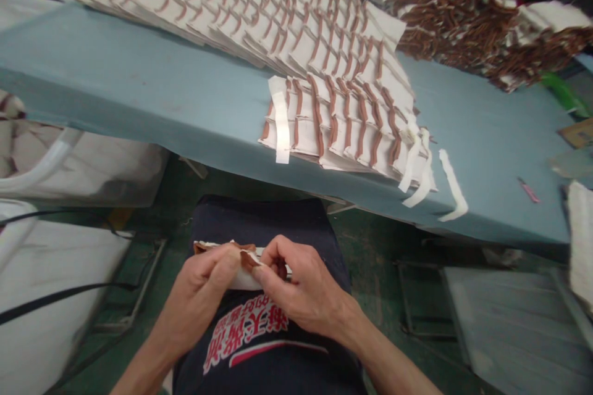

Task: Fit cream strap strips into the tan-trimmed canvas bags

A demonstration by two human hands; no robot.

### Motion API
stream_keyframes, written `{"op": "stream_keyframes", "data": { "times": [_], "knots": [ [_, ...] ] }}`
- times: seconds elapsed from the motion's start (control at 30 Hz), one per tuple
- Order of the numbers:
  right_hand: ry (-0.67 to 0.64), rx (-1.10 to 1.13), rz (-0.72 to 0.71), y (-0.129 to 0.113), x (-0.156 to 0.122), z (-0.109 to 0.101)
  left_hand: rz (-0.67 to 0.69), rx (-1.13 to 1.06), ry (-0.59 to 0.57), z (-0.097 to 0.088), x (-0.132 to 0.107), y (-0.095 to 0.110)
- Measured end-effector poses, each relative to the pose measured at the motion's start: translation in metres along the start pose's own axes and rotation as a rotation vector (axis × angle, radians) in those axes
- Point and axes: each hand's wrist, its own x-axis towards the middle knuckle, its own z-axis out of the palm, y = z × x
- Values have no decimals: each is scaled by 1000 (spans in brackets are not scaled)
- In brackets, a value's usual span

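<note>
Above my lap, both hands grip one small white piece with brown folded edges (245, 282), perhaps cloth or leather. My left hand (204, 281) pinches its upper edge between thumb and fingers. Close beside it, my right hand (299, 284) has thumb and fingertips closed on the right part of the same edge. Much of the piece is hidden behind my fingers. Underneath lies a dark apron (217, 216) with red and white lettering.
Rows of overlapping white pieces with brown edges (319, 117) cover part of the blue table (139, 74). White strips (451, 188) lie near its front edge. A brown-and-white heap (472, 6) stands at the back right. White bins (106, 179) flank the left.
</note>
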Motion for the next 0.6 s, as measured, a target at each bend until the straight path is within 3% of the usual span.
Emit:
{"op": "stream_keyframes", "data": {
  "times": [0.1,0.23,0.33,0.43,0.5,0.6],
  "knots": [
    [5,-66,-57,1,3,-4,86,222,-93,0,6,16],
    [56,-74,10,7,11,-6,222,374,60,11,13,22],
    [16,-87,42,9,15,-6,166,330,171,21,15,16],
    [-24,-30,-39,10,17,-4,121,260,255,31,18,4],
    [-6,60,-70,14,18,-1,105,189,295,37,22,-5],
    [73,124,31,30,22,8,38,50,292,38,26,-21]
  ]
}}
